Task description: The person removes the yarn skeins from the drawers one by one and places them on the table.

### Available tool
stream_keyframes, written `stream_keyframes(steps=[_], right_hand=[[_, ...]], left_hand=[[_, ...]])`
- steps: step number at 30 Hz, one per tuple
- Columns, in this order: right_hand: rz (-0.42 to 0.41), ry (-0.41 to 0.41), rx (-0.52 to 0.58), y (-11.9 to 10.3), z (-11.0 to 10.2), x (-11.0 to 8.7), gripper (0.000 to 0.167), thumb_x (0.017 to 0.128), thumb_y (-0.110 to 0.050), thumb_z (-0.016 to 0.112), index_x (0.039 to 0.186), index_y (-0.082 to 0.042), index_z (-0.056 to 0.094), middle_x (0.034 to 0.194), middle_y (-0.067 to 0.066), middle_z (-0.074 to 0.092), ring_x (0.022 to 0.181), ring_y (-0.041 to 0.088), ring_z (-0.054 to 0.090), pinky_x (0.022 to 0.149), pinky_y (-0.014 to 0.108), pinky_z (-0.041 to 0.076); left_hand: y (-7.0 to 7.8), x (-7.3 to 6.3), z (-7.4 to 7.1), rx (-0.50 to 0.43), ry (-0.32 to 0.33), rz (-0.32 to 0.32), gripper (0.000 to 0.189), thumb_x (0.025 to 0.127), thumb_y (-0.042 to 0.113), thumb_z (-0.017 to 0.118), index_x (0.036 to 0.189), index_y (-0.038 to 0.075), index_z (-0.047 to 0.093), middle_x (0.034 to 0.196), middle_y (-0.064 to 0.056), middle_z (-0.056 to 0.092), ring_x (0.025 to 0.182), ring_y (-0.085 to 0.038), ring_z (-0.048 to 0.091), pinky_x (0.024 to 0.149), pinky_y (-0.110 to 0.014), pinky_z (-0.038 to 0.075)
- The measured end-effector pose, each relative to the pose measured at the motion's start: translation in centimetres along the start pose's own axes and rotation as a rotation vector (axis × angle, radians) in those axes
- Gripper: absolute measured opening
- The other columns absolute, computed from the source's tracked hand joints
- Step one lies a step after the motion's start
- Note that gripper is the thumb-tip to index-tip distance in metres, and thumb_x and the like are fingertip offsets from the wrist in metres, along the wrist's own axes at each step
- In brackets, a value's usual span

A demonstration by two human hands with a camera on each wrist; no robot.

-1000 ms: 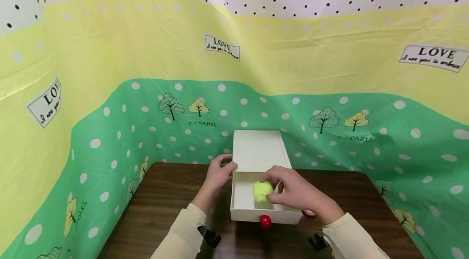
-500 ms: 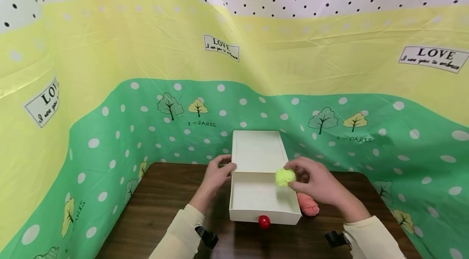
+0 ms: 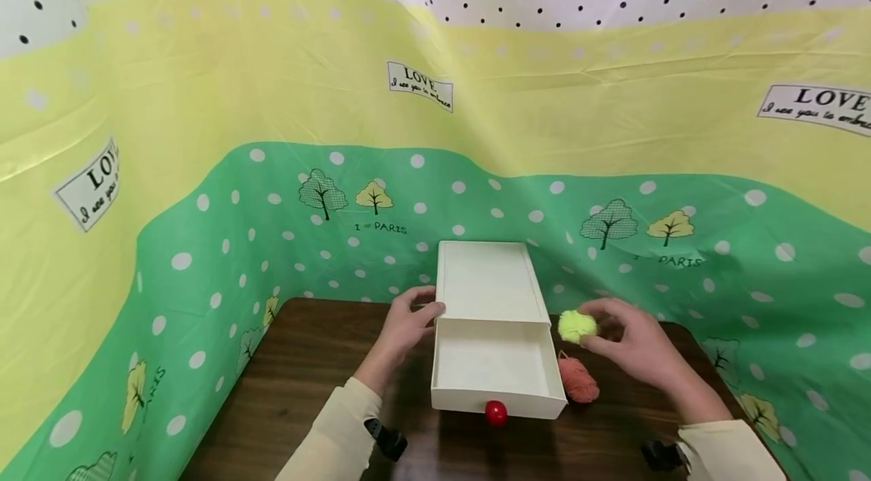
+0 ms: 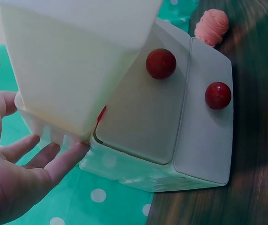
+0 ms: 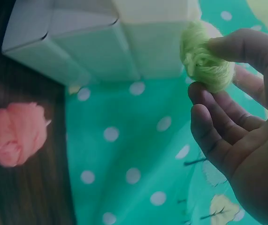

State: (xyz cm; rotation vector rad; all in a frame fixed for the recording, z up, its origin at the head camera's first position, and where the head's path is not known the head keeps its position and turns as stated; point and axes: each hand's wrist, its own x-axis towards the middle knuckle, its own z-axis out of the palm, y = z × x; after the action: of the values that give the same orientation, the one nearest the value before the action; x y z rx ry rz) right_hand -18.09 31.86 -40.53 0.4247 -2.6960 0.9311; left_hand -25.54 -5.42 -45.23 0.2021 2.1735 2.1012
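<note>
My right hand (image 3: pixel 636 341) pinches a small ball of yellow-green yarn (image 3: pixel 577 326) between thumb and fingers, to the right of a white drawer unit (image 3: pixel 490 280). The right wrist view shows the yarn (image 5: pixel 204 56) with the thumb on one side and fingertips on the other. The top drawer (image 3: pixel 497 367) is pulled out toward me, its red knob (image 3: pixel 496 413) facing front. Against the unit's left side, near its upper front edge, my left hand (image 3: pixel 404 326) rests its fingertips; the left wrist view shows its fingers (image 4: pixel 61 161) spread there.
A coral-pink ball of yarn (image 3: pixel 578 380) lies on the dark wooden table (image 3: pixel 299 367), just right of the drawer. Two lower drawers with red knobs (image 4: pixel 161 63) are closed. A patterned green and yellow curtain (image 3: pixel 381 239) hangs behind and at the sides.
My right hand has lifted the yellow-green yarn out of the drawer and carried it right, past the unit's side. The pink yarn is now uncovered. My left hand stays at the unit.
</note>
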Motion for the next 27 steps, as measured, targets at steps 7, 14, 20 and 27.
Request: stream_keyframes(steps=[7,14,20,27], right_hand=[[0.083,-0.006,-0.018,2.6,0.7,-0.6,0.037,0.085,-0.016,0.083,0.119,-0.011,0.070,0.119,0.013,0.070,0.084,0.011,0.066,0.066,0.026,0.053],[0.205,-0.020,-0.056,5.7,1.9,-1.5,0.038,0.086,-0.018,0.083,0.121,-0.010,0.069,0.112,0.012,0.070,0.086,0.018,0.065,0.064,0.029,0.052],[0.282,-0.029,-0.054,8.7,2.6,-2.8,0.044,0.088,-0.023,0.082,0.125,-0.006,0.067,0.117,0.018,0.069,0.087,0.019,0.066,0.062,0.029,0.051],[0.332,-0.056,-0.068,11.6,3.3,-3.8,0.048,0.089,-0.026,0.081,0.128,-0.004,0.066,0.120,0.023,0.068,0.088,0.022,0.068,0.066,0.032,0.053]], left_hand=[[-0.2,0.3,-0.1,0.014,-0.004,-0.005,0.051,0.096,0.026,0.070,0.140,0.004,0.058,0.134,-0.019,0.058,0.110,-0.028,0.066,0.091,-0.047,0.061],[-0.4,0.3,-0.1,-0.001,-0.006,-0.014,0.050,0.097,0.026,0.070,0.140,0.005,0.057,0.134,-0.019,0.057,0.111,-0.027,0.066,0.092,-0.046,0.060],[-0.3,0.3,-0.1,-0.009,-0.005,-0.011,0.051,0.096,0.027,0.070,0.141,0.005,0.057,0.135,-0.019,0.057,0.112,-0.027,0.065,0.095,-0.050,0.058],[-0.3,0.3,-0.2,0.005,-0.014,-0.008,0.050,0.097,0.027,0.069,0.141,0.005,0.057,0.135,-0.018,0.058,0.113,-0.028,0.065,0.095,-0.050,0.059]])
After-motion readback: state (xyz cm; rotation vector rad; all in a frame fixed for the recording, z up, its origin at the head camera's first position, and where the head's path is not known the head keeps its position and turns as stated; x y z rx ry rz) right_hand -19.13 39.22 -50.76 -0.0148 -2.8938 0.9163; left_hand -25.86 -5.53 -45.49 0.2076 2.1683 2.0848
